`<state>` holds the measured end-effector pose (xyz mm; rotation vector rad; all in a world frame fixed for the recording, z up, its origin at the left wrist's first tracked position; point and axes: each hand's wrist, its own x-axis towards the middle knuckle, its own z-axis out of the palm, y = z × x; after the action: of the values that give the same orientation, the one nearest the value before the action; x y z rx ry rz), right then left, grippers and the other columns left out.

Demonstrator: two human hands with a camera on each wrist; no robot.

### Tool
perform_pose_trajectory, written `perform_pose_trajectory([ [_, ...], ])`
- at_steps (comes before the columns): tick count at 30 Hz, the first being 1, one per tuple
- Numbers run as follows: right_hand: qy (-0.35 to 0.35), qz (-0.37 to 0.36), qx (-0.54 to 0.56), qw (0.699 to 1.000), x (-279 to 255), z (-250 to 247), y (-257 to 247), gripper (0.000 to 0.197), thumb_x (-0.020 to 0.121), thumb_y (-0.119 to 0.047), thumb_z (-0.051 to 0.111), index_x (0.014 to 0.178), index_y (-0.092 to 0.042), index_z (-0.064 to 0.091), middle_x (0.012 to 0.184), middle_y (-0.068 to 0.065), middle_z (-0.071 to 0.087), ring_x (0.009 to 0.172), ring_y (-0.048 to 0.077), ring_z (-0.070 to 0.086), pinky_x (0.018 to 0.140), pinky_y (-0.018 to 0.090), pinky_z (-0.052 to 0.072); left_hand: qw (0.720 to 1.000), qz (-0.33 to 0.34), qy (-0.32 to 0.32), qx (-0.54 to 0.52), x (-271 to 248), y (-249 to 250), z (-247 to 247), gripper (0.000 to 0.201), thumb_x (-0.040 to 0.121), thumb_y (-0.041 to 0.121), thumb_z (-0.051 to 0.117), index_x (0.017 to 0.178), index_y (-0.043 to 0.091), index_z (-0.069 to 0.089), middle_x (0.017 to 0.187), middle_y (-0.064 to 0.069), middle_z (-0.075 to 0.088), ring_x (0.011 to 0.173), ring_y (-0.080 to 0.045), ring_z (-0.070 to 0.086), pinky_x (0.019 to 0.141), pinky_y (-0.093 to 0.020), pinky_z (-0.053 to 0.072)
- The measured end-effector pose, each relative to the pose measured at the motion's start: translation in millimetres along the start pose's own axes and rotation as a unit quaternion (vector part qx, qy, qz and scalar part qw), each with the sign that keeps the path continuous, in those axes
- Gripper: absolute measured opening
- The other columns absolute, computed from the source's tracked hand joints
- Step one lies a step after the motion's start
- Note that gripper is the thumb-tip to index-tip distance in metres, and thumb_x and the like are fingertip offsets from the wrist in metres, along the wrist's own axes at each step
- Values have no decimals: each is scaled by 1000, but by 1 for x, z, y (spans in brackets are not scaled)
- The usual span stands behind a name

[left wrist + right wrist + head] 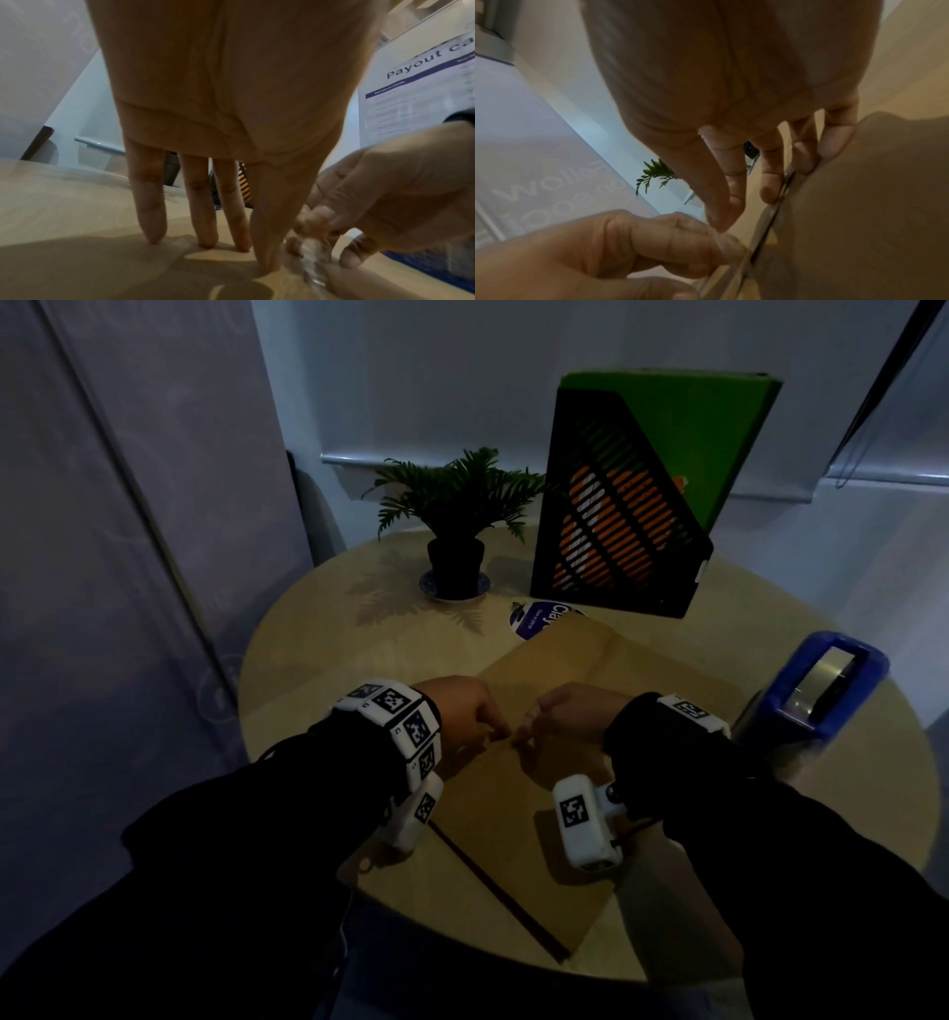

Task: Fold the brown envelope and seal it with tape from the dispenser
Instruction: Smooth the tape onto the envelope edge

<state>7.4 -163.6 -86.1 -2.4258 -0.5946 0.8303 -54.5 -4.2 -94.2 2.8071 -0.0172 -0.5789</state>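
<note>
The brown envelope (590,670) lies flat on the round wooden table (318,660), with a dark strip along its near left edge. Both hands meet over its middle. My left hand (495,734) points down, and in the left wrist view its straight fingers (205,233) press their tips on the envelope (77,263). My right hand (526,737) pinches a piece of clear tape (313,266) right beside the left index fingertip. In the right wrist view the tape (765,223) runs as a strip along the envelope (859,203). The blue tape dispenser (827,695) stands at the right.
A potted plant (457,521) and a black slatted file holder (626,516) with a green folder stand at the back of the table. A round blue sticker (539,618) lies by the envelope's far corner. The table edge curves close at the left and front.
</note>
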Motion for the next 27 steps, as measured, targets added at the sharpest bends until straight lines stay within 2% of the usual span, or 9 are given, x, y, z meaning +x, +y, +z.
perform_pose_trajectory([
  [1, -9, -4, 8, 1000, -1, -1, 0, 25, 92, -13, 56, 111, -1, 66, 122, 18, 63, 99, 24, 56, 95, 35, 45, 1000, 0, 0, 3, 0, 0, 0, 37, 91, 13, 57, 123, 29, 64, 126, 1, 60, 109, -19, 58, 100, -39, 47],
  [3, -18, -8, 35, 999, -4, -2, 0, 18, 91, -13, 56, 101, -3, 67, 106, 14, 65, 97, 23, 56, 93, 34, 45, 1000, 4, 2, 3, 0, 1, 1, 37, 90, 14, 59, 123, 30, 64, 124, 2, 61, 107, -19, 58, 99, -39, 48],
  [5, -25, -16, 62, 998, -7, -5, 0, 17, 91, -11, 56, 101, -1, 66, 96, 10, 60, 88, 19, 54, 84, 30, 45, 1000, 7, 2, 3, -1, 2, 0, 37, 89, 15, 61, 123, 30, 64, 124, 3, 61, 106, -18, 58, 98, -36, 48],
  [8, -18, -16, 82, 996, -10, -7, -2, 7, 92, -10, 56, 91, -6, 62, 87, 7, 58, 76, 14, 51, 71, 21, 42, 1000, 6, 8, -9, -4, 4, -1, 38, 87, 17, 65, 124, 28, 64, 129, 6, 60, 113, -15, 57, 101, -36, 46],
  [10, -9, -6, 72, 997, -11, -6, -3, 10, 92, -13, 59, 85, -7, 63, 80, 2, 58, 71, 11, 50, 64, 16, 42, 1000, 0, 10, -12, -6, 4, -1, 39, 87, 18, 66, 125, 27, 63, 134, 6, 56, 119, -15, 54, 104, -35, 44],
  [14, -6, 10, 57, 998, -11, -2, -4, 10, 92, -15, 59, 89, -7, 65, 83, 1, 58, 72, 11, 50, 69, 23, 40, 1000, 7, 9, 3, -7, 4, -2, 44, 86, 18, 68, 128, 26, 60, 139, 4, 51, 125, -15, 48, 105, -31, 40],
  [18, -3, 16, 48, 999, -11, -3, -5, 31, 91, -15, 59, 113, 6, 65, 95, 8, 58, 87, 18, 51, 77, 28, 40, 1000, 13, 12, 17, -8, 5, -2, 44, 87, 18, 67, 129, 24, 59, 138, 4, 50, 124, -15, 48, 103, -29, 39],
  [24, -8, 13, 40, 999, -11, -3, -6, 31, 91, -14, 59, 116, 4, 65, 105, 16, 60, 92, 18, 50, 86, 31, 43, 1000, 16, 15, 8, -8, 6, -4, 41, 88, 17, 65, 128, 23, 61, 136, 3, 53, 122, -15, 50, 103, -30, 40],
  [27, -1, 13, 37, 999, -8, 1, -4, 20, 92, -14, 58, 105, -3, 68, 109, 15, 63, 87, 16, 53, 73, 25, 44, 1000, 14, 17, 5, -8, 7, -4, 37, 89, 18, 63, 126, 23, 63, 134, 3, 54, 120, -16, 51, 100, -29, 42],
])
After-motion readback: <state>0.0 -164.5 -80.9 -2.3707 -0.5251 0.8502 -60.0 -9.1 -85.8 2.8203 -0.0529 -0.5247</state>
